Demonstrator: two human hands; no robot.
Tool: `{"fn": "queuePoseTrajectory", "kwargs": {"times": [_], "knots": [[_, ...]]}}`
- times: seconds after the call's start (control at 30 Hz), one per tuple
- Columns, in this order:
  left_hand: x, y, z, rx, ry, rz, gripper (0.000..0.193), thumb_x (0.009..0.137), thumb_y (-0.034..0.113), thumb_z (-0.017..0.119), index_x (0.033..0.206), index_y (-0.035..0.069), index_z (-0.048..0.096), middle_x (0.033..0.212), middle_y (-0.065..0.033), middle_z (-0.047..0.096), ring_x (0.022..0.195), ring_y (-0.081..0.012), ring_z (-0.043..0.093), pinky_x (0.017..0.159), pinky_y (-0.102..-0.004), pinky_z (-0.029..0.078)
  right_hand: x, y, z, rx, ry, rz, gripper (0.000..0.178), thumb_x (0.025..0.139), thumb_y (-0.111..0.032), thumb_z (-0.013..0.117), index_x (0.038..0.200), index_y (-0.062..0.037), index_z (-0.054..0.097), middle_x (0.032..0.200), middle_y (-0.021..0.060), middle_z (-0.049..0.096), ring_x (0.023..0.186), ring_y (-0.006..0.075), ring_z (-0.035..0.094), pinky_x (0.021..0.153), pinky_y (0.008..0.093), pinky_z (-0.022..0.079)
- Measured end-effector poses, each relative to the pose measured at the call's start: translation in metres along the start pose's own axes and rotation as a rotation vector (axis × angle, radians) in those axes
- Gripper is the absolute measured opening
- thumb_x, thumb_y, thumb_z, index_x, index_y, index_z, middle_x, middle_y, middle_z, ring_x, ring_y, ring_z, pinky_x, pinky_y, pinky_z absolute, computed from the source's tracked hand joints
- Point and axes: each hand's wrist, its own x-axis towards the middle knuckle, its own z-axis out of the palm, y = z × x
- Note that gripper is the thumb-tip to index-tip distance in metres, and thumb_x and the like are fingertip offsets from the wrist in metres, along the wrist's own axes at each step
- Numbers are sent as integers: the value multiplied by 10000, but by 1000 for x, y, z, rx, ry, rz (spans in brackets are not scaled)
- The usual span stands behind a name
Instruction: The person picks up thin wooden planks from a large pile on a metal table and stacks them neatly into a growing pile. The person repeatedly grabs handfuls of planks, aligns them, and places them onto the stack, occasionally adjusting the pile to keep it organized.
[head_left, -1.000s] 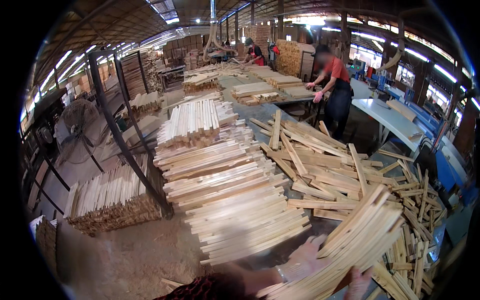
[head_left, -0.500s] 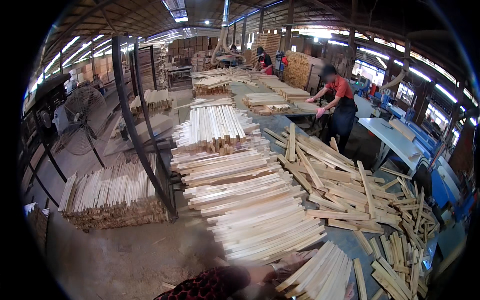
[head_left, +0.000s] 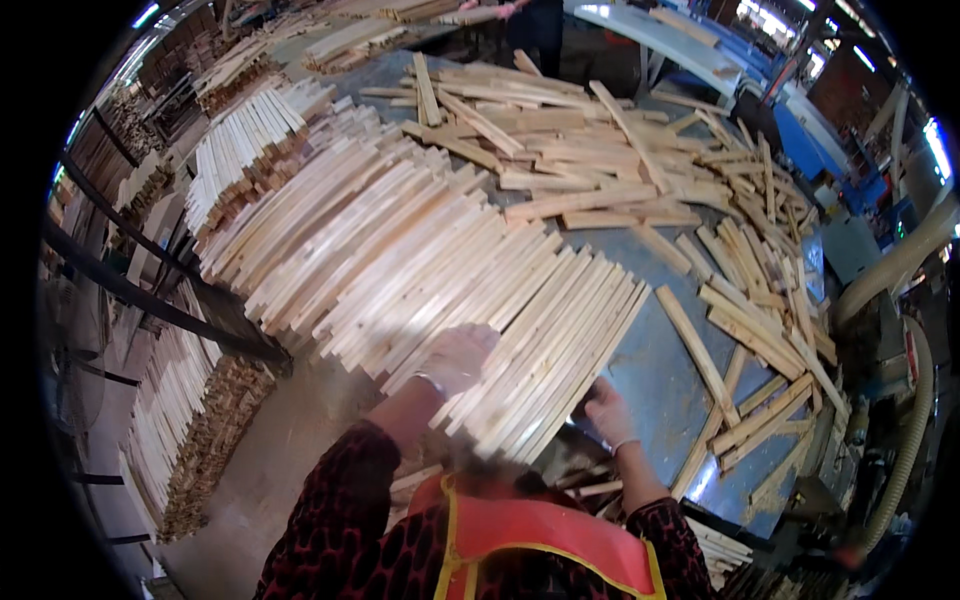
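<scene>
Bundle of pale wood strips flanked by both hands, at the near end of the row

Bundle of wood strips (head_left: 565, 345) lies on the table (head_left: 640, 362), against a longer row of strips (head_left: 385, 265). Left hand (head_left: 460, 360) at its left side, fingers stretched forward, tips hidden: cannot tell if that grip clasps anything. Right hand (head_left: 610, 415) by the right edge, fingers partly curled; contact, and how far that grip is open, unclear.

Good practice, my judgement: press evenly from both sides, palms low, so outer strips don't fan. Keep fingertips out of the seam with the row. Tap the ends level before letting go.

Appearance: cream to light yellow, narrow, straight, laid side by side; small dark knots on some; ends stepped, not flush.
</scene>
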Motion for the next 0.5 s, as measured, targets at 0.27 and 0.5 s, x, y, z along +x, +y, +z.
{"fn": "queuePoseTrajectory", "kwargs": {"times": [0.27,0.5], "knots": [[-126,-63,55,193,305,-723,518,943,150,647,1457,104,602,1485,-147,591,1406,-303,548,1114,-399,486,5,-34,-15,805,-32,187,736,940,29,643,1620,-7,363,1357,120,684,1134,209,657,1028,311,515],[-129,14,52,-34,794,-607,486,958,113,671,1435,68,595,1471,-135,594,1381,-271,567,1093,-429,521,110,-18,-84,27,327,-54,543,981,-182,639,1481,11,552,1307,199,699,1172,334,668,1034,399,528]]}}
